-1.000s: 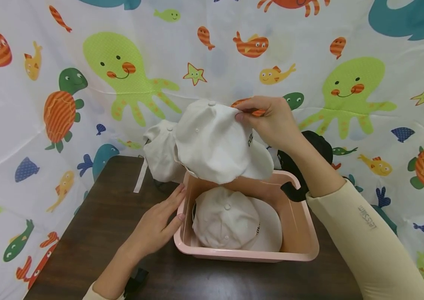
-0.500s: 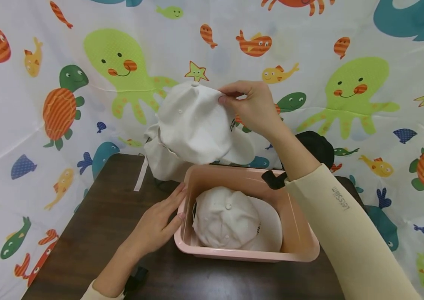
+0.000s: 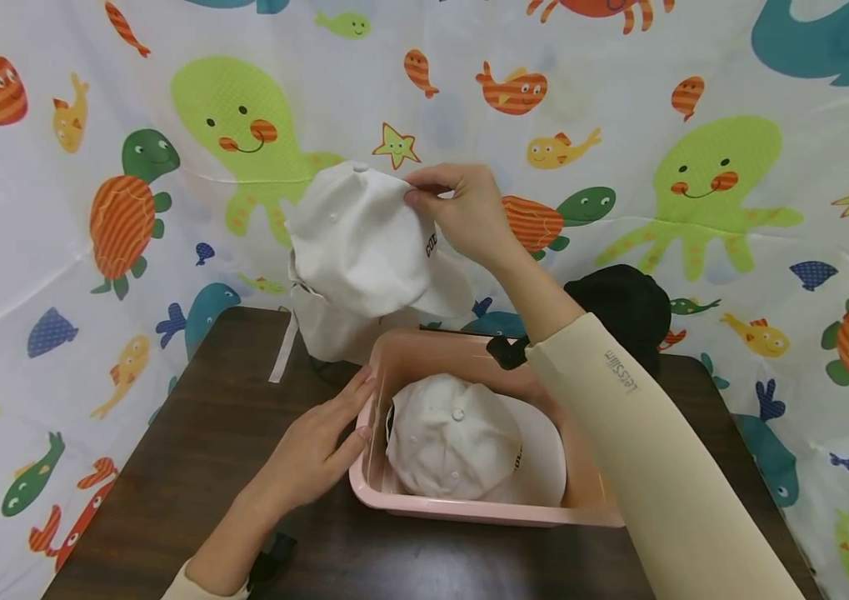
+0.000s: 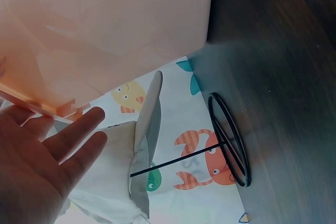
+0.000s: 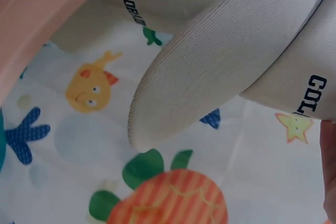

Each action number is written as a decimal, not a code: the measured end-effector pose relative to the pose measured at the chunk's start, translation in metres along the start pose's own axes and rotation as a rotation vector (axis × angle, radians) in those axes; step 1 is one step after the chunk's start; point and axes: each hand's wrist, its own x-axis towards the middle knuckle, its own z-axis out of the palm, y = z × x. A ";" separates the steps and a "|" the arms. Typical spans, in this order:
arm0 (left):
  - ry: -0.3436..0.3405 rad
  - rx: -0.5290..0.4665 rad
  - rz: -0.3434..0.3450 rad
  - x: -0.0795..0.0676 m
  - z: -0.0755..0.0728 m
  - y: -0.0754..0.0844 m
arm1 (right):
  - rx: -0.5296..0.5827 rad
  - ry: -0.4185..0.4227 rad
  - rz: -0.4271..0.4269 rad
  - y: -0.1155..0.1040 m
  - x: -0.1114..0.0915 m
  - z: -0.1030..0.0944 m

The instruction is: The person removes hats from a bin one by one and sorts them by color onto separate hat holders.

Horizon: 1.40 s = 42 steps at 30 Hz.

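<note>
My right hand (image 3: 461, 212) pinches the front of a white baseball cap (image 3: 364, 242) by its crown, near the dark lettering. The cap hangs brim to the right, overlapping a second white cap (image 3: 334, 333) behind the bin's left corner. That second cap sits on a black wire stand (image 4: 228, 145), seen in the left wrist view. Another white cap (image 3: 454, 442) lies crown up inside the pink bin (image 3: 484, 510). Straight fingers of my left hand (image 3: 317, 454) rest against the bin's left rim. In the right wrist view, the held cap's brim (image 5: 210, 61) fills the middle.
A black cap (image 3: 622, 308) stands at the back right, partly behind my right sleeve. Everything is on a dark wooden table (image 3: 192, 433). A white curtain (image 3: 439, 33) printed with sea animals hangs right behind the table.
My right hand has carried the white cap leftward and up, from above the bin to in front of the cap on the stand. The left hand stays at the rim.
</note>
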 end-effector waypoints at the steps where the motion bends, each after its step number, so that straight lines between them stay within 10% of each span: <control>1: 0.000 0.000 0.000 0.000 0.000 0.000 | 0.006 -0.001 0.003 0.002 0.001 0.003; 18: 0.006 0.002 0.003 -0.002 0.001 -0.001 | 0.112 0.003 0.056 0.023 0.001 0.047; 42: 0.008 -0.004 -0.005 -0.002 0.002 0.000 | -0.047 -0.058 0.102 0.047 -0.006 0.072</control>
